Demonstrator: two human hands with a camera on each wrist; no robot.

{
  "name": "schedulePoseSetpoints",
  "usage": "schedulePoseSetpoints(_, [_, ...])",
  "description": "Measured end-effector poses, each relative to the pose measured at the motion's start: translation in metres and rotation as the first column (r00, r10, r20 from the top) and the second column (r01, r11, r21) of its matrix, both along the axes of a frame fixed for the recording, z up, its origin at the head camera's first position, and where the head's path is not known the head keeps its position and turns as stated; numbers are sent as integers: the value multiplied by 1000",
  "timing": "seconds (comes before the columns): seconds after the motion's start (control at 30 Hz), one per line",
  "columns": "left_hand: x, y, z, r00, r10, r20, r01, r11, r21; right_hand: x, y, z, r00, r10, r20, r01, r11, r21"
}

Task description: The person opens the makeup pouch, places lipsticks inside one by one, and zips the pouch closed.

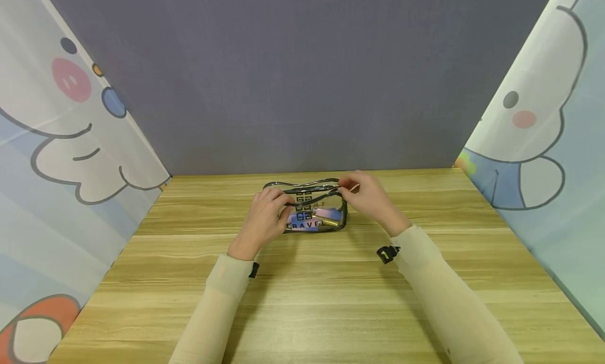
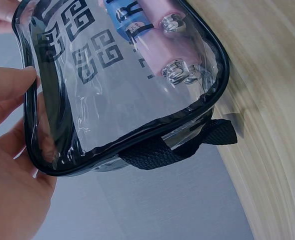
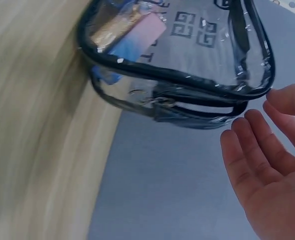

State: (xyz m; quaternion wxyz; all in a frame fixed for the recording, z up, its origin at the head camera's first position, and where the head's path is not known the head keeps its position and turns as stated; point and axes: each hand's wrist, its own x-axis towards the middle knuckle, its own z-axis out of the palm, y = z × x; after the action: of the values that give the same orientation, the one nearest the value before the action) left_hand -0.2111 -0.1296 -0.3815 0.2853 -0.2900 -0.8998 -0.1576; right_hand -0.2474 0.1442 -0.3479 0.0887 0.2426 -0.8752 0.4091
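Note:
A clear toiletry bag (image 1: 315,200) with black piping, a dark zip strip and black printing stands upright on the table. Pink-and-blue bottles (image 2: 162,47) with shiny silver tops lie in the bottom of it, beside a gold item (image 3: 115,31). My left hand (image 1: 267,217) grips the bag's top edge near its left end, thumb on the near side and other fingers behind. At the opposite end, my right hand (image 1: 368,198) pinches the top corner between thumb and forefinger, its other fingers loosely bent below. A zip pull (image 3: 162,101) hangs at the right end.
The wooden table (image 1: 312,301) runs back to a grey panel (image 1: 302,80). Cartoon-printed curtains (image 1: 28,196) flank it on both sides. A black strap loop (image 2: 187,145) sticks out from the bag's left end.

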Motion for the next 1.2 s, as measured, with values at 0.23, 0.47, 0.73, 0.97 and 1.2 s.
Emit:
schedulePoseSetpoints(0.23, [0,0,0,1000,0,-9,0,1000,4,-4,11,-18,999,-37,-3,36,997,-68])
schedulePoseSetpoints(0.47, [0,1,0,1000,4,-14,-4,1000,0,-7,18,-32,992,-88,86,91,996,-25])
schedulePoseSetpoints(0.73, [0,0,-1,1000,2,-17,-2,1000,2,-10,21,-45,980,-116,159,112,993,37])
schedulePoseSetpoints(0.97, [-1,0,-1,1000,6,-16,-6,1000,-3,-12,23,-54,966,-104,236,95,994,49])
schedulePoseSetpoints(1.2, [0,0,0,1000,5,-4,-5,1000,-7,-15,20,-63,936,-92,341,105,994,-19])
